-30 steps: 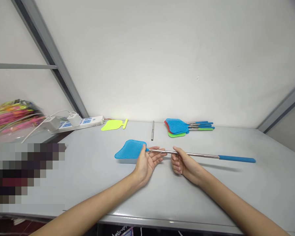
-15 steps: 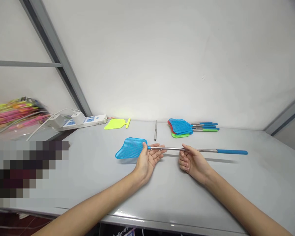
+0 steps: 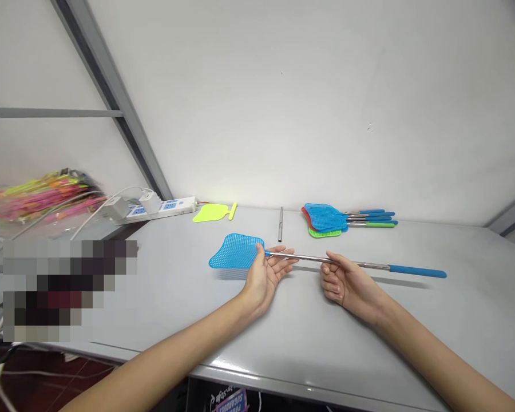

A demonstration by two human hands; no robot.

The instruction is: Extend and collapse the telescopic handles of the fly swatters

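A blue fly swatter (image 3: 236, 252) with a metal telescopic rod and a blue grip is held level a little above the table, its head toward the left. My left hand (image 3: 268, 272) holds it where the rod meets the head, thumb on top and fingers stretched beneath. Farther along the rod, my right hand (image 3: 343, 280) pinches the metal between thumb and curled fingers. The blue grip (image 3: 417, 271) sticks out to the right of that hand. Behind the swatter lie a bare metal rod (image 3: 280, 224) and a yellow swatter head (image 3: 212, 213).
A stack of swatters (image 3: 325, 218) in blue, red and green lies near the wall, handles to the right. At the left are a white power strip (image 3: 163, 208) with plugs and cables, and a bag of colourful items (image 3: 47, 194). The grey table (image 3: 455, 320) meets a white wall.
The whole scene has shifted slightly right in view as the camera turned left. The swatter now tilts slightly, grip end lower. Both hands keep their hold.
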